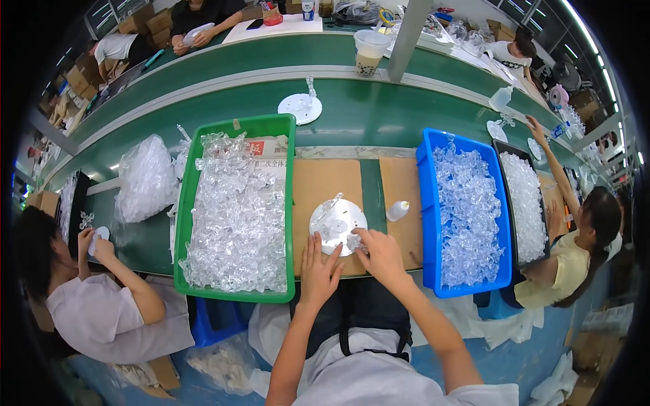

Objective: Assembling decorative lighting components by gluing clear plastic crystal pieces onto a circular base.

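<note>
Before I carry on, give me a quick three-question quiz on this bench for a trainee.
1. What colour is the tray just left of the white disc?
2. True or false: the small bottle beside the disc is on its left.
3. Left or right: which hand has its fingers at the clear piece near the disc's lower right edge?

Key:
1. Green.
2. False; the bottle is on its right.
3. The right hand.

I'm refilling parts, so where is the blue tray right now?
In the head view, the blue tray sits right of the right hand, between the white bottle and the black tray.
</note>
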Tool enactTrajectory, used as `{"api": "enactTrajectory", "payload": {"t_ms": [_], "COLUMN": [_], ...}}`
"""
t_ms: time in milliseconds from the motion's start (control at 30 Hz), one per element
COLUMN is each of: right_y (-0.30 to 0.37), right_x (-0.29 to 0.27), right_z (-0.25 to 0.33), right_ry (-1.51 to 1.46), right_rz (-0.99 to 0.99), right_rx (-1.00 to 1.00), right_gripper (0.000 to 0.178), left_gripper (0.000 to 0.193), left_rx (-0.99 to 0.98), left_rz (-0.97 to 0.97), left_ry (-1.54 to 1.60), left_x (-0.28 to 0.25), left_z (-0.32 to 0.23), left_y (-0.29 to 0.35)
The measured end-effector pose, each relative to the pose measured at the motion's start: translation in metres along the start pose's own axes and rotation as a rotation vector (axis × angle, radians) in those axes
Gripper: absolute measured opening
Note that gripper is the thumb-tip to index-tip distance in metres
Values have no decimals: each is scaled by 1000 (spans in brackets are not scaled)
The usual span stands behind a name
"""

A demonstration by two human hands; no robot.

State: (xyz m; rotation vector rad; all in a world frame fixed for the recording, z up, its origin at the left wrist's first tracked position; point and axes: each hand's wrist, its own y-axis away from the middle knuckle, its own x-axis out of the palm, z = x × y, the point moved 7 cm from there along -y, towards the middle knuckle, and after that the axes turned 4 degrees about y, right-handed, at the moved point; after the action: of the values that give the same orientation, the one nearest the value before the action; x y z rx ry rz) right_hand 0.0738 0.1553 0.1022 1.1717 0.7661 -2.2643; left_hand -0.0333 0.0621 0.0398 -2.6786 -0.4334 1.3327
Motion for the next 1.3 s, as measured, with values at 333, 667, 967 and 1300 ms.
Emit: {"api": "enactTrajectory", "payload": {"t_ms": [333,667,967,1300], "right_y": [-8,9,-3,15], "right_x": [29,54,50,42], "right_z": [-30,-35,-32,-30], "right_ry": [-341,-380,-366,-190], "right_rz": [96,-29,37,39], "right_rx": [282,380,362,334], "right_gripper": [25,31,33,34], "left_gripper": [34,34,32,28], "left_rx": [5,-40,-69,-84], "left_rz": [-104,-197,-234,-208], "left_ry": [104,150,-50,-171], "left_x": [-6,-7,-5,-2], "left_z": [2,4,4,-1], "left_y": [-1,-5,-12,-12]}}
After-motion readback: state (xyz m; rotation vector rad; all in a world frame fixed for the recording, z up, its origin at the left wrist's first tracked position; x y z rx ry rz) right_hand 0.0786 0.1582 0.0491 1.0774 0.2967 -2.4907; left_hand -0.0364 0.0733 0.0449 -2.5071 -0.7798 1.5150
